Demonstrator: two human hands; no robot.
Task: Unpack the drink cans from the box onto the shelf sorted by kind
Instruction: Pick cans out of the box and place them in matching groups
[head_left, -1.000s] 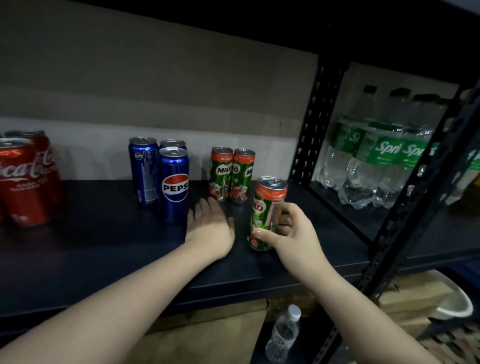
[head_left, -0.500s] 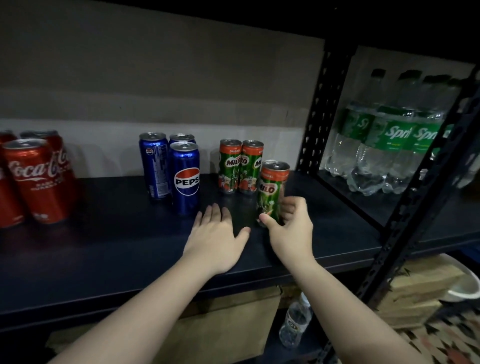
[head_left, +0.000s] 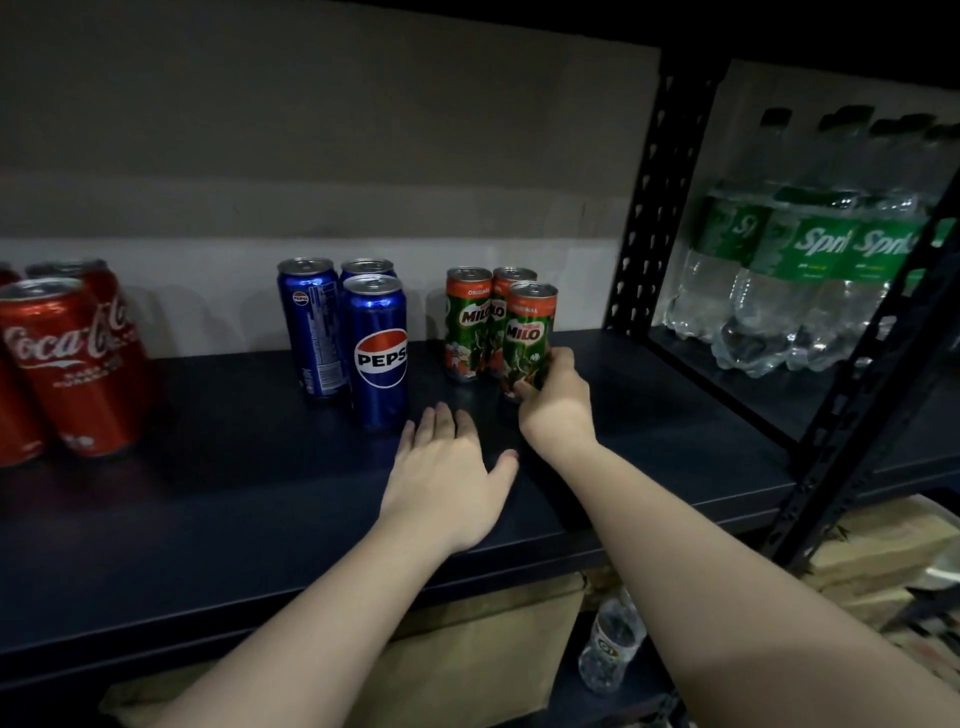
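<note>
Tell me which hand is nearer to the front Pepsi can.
The left hand. It lies flat on the shelf just right of and in front of the front Pepsi can, not touching it. The right hand is farther right, gripping the front Milo can.

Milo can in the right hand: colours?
Green body, orange-red top band, on the Milo can in the right hand; head view.

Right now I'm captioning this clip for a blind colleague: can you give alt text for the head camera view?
A person's right hand grips a Milo can standing on a dark shelf beside two more Milo cans, while the left hand rests flat on the shelf. To the left stand three Pepsi cans and Coca-Cola cans; Sprite bottles fill the next bay.
</note>
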